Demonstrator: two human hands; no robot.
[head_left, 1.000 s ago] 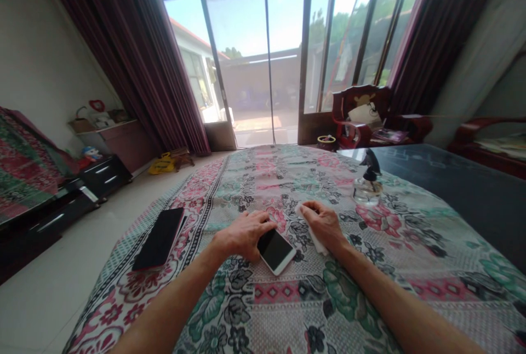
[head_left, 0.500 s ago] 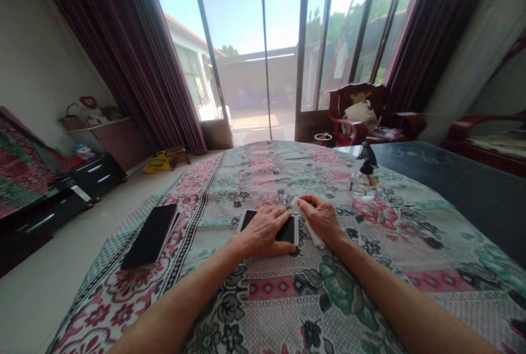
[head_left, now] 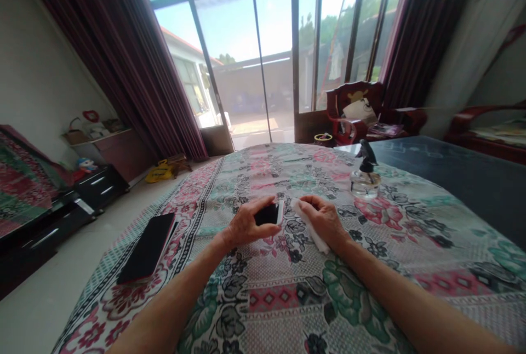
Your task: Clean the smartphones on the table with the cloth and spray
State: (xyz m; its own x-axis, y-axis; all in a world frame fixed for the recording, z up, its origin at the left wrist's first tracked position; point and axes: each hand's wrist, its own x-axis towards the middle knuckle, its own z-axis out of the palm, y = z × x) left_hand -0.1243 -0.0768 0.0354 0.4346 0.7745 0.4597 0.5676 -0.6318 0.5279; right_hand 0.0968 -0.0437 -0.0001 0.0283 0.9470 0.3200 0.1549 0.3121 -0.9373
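Phone (head_left: 268, 215), pale-rimmed with a dark screen, is in your left hand (head_left: 249, 222), over the middle of the flowered tablecloth (head_left: 283, 274). Your thumb runs along its near edge and your fingers reach its far edge, so that hand is spread about as wide as the phone (whether it touches the fabric underneath, I cannot tell). Just to its right, your right hand (head_left: 324, 220) is pinched closed on a white wipe (head_left: 317, 236), part of which trails beneath the palm. Well to your left lies a flat black case (head_left: 148, 247) with a reddish edge. Beyond your right hand, a clear spray bottle (head_left: 365, 185) with a black top stands upright, and a dark tabletop (head_left: 415, 156) extends behind it.
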